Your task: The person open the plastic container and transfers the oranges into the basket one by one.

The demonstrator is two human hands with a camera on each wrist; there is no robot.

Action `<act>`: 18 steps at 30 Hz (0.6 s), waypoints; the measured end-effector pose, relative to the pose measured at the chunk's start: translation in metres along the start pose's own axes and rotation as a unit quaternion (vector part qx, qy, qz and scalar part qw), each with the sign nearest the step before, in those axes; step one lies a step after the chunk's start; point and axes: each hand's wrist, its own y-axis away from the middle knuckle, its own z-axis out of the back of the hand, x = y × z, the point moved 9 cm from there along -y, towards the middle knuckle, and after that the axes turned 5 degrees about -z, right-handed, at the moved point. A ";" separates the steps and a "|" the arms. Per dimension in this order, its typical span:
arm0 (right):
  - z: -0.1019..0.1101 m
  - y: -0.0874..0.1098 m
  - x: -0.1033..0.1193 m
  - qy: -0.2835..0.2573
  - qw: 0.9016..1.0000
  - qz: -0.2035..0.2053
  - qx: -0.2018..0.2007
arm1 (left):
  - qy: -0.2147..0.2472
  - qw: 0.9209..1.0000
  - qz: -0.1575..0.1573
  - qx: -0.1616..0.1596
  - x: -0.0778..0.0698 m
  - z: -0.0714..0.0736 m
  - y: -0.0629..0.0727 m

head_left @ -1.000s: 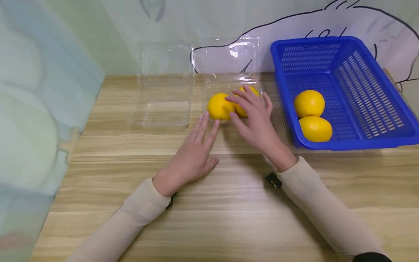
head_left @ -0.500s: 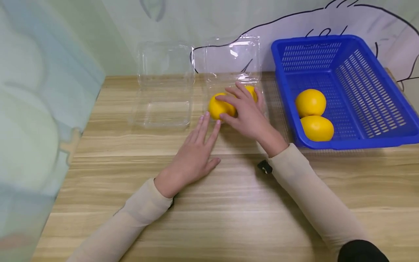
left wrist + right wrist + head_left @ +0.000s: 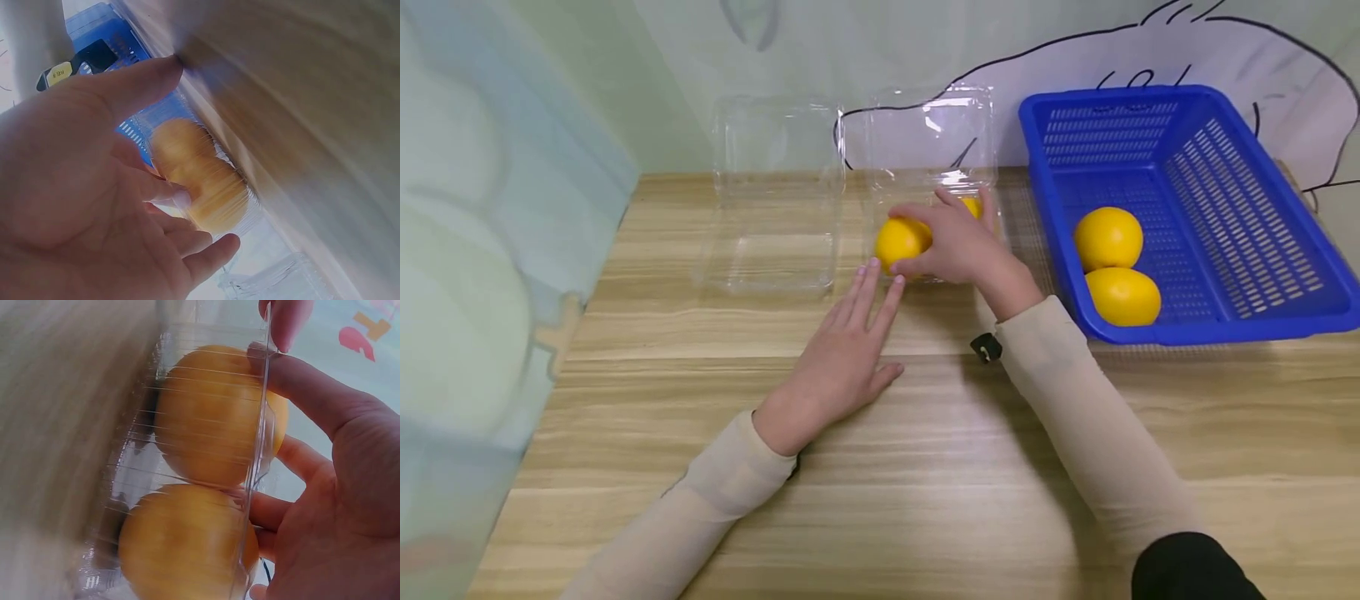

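Note:
Two oranges sit side by side in the right-hand clear plastic clamshell box [image 3: 898,158], its lid raised at the back. My right hand [image 3: 958,242] grips the left orange [image 3: 898,243], thumb at the front and fingers over the far side. Behind that hand the other orange [image 3: 973,207] is mostly hidden. Through the box's ribbed wall both fruits show in the right wrist view, with my thumb [image 3: 312,387] at the rim against the upper orange [image 3: 209,415]. My left hand [image 3: 838,354] lies with straight fingers, their tips at the box's front edge.
A second clear clamshell box [image 3: 782,279], lid up, stands to the left with nothing in it. On the right is a blue basket [image 3: 1195,333] holding an upper orange [image 3: 1108,237] and a lower orange [image 3: 1123,296]. A printed backdrop [image 3: 662,83] rises behind the wooden table [image 3: 880,500].
My right hand has shifted left from above the right orange and closed round the left one. My left hand has stayed in place.

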 end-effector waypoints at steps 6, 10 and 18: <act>-0.004 -0.003 -0.001 0.000 1.000 -0.006 0.019 | -0.001 1.000 0.000 0.001 0.000 0.001 0.001; -0.006 -0.005 -0.001 -0.014 1.000 0.000 0.023 | -0.003 1.000 -0.001 0.001 0.001 0.000 0.002; -0.003 -0.004 -0.004 -0.053 0.998 0.014 -0.022 | -0.006 1.000 -0.004 0.003 0.002 0.000 0.001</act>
